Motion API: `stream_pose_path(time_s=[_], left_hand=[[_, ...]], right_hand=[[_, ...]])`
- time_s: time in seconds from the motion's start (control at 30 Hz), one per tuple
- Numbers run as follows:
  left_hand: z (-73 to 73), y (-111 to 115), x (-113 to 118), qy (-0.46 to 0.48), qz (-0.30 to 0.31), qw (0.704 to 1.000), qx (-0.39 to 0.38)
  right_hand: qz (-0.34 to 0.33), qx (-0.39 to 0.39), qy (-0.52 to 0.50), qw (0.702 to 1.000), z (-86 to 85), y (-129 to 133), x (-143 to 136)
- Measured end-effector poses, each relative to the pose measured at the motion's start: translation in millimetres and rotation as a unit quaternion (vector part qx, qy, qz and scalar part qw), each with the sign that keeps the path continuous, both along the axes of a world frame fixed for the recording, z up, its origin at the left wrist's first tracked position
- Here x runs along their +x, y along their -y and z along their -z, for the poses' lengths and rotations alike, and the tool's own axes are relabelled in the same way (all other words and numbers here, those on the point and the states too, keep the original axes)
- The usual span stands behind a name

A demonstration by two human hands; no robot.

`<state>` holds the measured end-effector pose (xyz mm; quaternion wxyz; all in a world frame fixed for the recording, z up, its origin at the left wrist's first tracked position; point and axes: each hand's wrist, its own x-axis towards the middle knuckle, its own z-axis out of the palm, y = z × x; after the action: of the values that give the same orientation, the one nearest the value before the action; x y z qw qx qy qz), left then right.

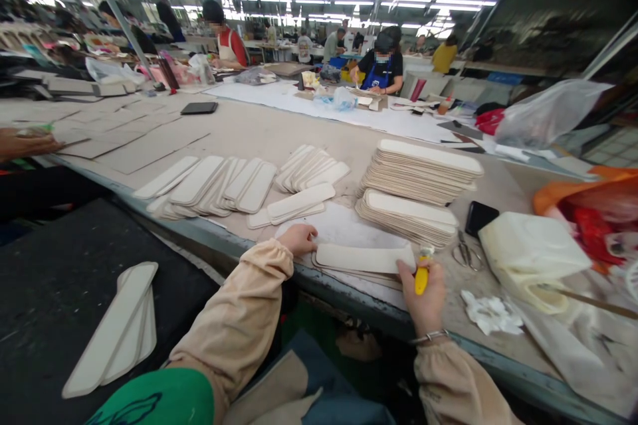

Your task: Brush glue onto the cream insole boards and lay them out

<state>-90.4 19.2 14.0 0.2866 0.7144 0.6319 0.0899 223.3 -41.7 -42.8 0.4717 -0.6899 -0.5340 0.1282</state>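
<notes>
In front of me a long cream panel with rounded ends (363, 257) lies on a few others at the table's near edge, over a white sheet (343, 226). My left hand (298, 239) is at its left end, thumb and fingers curled together; whether they pinch anything is hidden. My right hand (426, 289) is closed around a small yellow-handled tool (421, 279) with a pale head pointing up. Its fingertips also touch the panel's right end. Two tall stacks of like panels, a rear one (423, 172) and a front one (406, 216), stand just beyond.
Fanned panels (214, 186) lie to the left. Scissors (467, 252), a black phone (481, 218), a white plastic jug (533, 259) and crumpled tissue (491, 312) are on the right. More panels (114, 332) rest on a black surface. A co-worker's hand (30, 143) is far left.
</notes>
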Motion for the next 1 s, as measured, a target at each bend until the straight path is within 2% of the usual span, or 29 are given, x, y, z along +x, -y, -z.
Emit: stream_pose_path(time_s=[0.27, 0.63, 1.0], left_hand=[[-5.3, 1.5, 1.8, -0.03, 0.025, 0.999, 0.01], [-0.4, 2.7, 7.4, -0.028, 0.026, 0.999, 0.006], [-1.7, 1.1, 8.9, -0.035, 0.017, 0.999, -0.007]], right_hand=[[-0.003, 0.028, 0.058, 0.998, -10.4, 1.6, -6.9], [-0.021, 0.035, 0.094, 0.995, -9.8, -0.1, -10.1], [-0.029, -0.001, 0.106, 0.994, -6.3, 2.5, 0.9]])
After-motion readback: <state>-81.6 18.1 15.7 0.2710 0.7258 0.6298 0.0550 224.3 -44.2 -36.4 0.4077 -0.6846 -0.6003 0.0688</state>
